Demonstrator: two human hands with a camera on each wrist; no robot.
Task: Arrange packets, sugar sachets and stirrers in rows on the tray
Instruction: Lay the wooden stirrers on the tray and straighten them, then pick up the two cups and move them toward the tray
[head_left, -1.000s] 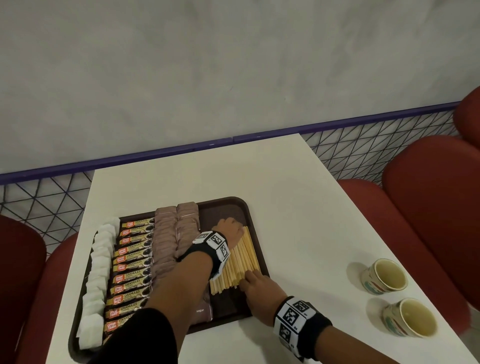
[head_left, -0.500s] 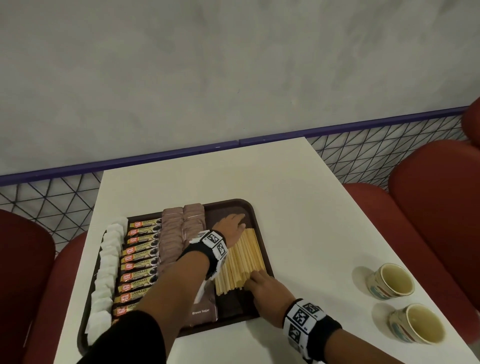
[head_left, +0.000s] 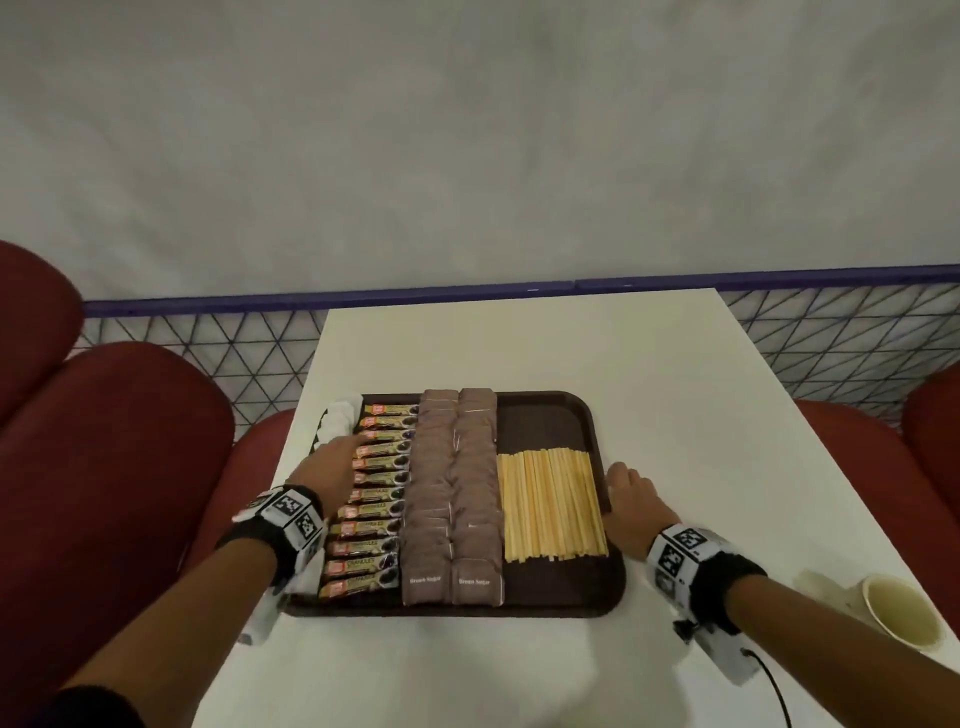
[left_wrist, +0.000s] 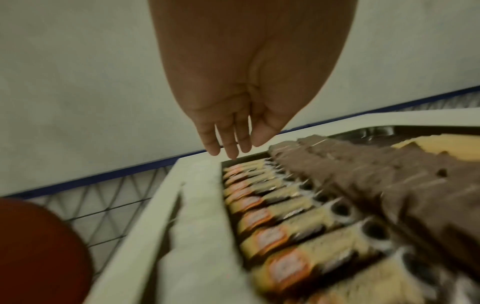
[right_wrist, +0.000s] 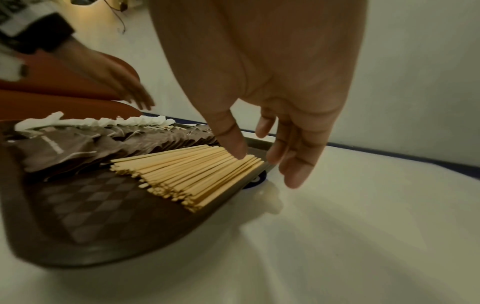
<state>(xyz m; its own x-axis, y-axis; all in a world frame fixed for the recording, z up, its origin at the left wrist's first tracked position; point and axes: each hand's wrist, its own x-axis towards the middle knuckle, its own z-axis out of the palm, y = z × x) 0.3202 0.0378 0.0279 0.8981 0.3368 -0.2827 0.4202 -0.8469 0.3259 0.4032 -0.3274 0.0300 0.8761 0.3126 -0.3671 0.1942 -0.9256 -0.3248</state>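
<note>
My left hand (head_left: 332, 467) hovers open over the tray's (head_left: 545, 415) left edge; my right hand (head_left: 636, 501), fingers relaxed and empty, flanks its right edge beside the stirrers (head_left: 550, 504).

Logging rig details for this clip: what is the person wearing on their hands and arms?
Left hand and right hand are bare. Each wrist carries a black band with white blocks printed with black square-code markers. A thin black cable trails from the right unit. A dark sleeve covers the left upper arm.
</note>
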